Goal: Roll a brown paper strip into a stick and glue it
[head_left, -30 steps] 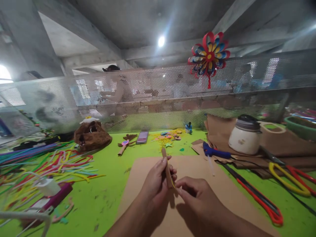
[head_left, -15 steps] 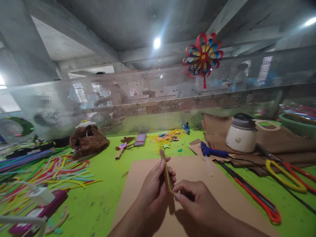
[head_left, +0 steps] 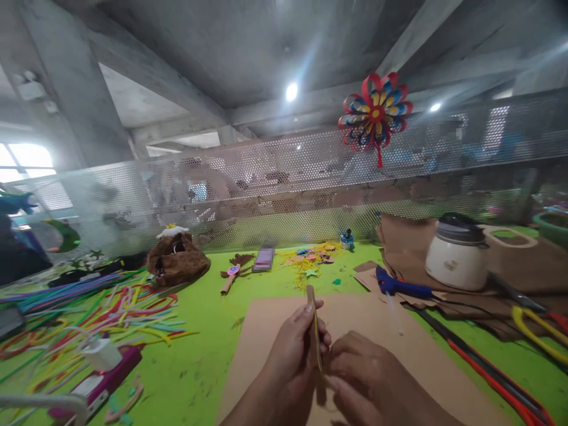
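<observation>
Remotely, I see a beamed grey concrete ceiling [head_left: 190, 53], a white lamp [head_left: 291, 92] at upper centre, a bright paned window [head_left: 26, 157] far left, a pale perforated partition [head_left: 266, 171] mid-frame.

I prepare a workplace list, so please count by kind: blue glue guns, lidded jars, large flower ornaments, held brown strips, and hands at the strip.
Blue glue gun: 1
Lidded jar: 1
Large flower ornament: 1
Held brown strip: 1
Left hand, right hand: 2
Total: 6

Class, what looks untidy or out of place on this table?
Loose coloured strips sprawl in a tangle at the left, close beside a purple power strip; an untidy heap so near electrics looks odd.
</observation>
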`<action>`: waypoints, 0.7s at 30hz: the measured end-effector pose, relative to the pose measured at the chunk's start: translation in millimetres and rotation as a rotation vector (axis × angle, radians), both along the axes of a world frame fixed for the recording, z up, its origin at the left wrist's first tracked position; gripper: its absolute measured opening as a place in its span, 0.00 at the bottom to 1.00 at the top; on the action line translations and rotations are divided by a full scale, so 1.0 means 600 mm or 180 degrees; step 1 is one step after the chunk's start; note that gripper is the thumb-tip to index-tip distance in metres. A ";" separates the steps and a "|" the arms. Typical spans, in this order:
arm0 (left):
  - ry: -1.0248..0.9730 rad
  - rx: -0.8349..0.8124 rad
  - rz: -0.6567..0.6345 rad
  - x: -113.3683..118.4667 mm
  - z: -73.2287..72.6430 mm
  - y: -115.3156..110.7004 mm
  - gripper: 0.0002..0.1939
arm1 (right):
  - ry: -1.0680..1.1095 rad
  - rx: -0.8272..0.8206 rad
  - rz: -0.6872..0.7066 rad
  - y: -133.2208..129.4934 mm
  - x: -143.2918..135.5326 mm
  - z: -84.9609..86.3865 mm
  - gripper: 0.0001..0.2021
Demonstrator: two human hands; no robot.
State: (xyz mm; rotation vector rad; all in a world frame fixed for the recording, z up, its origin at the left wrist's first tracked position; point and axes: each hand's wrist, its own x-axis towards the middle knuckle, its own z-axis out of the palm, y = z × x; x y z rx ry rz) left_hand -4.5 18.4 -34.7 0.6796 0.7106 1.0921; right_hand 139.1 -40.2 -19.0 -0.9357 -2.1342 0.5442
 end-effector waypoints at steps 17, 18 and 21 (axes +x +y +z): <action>0.0206 0.0181 -0.1125 0.011 -0.012 -0.018 0.12 | 0.1875 -0.1898 -0.0574 0.076 0.024 -0.029 0.22; 0.0206 0.0226 -0.1213 0.010 -0.014 -0.018 0.13 | 0.2002 -0.1924 -0.0480 0.077 0.021 -0.032 0.21; 0.0078 0.0262 -0.1394 0.008 -0.018 -0.018 0.15 | 0.2392 -0.2077 -0.0279 0.077 0.014 -0.035 0.20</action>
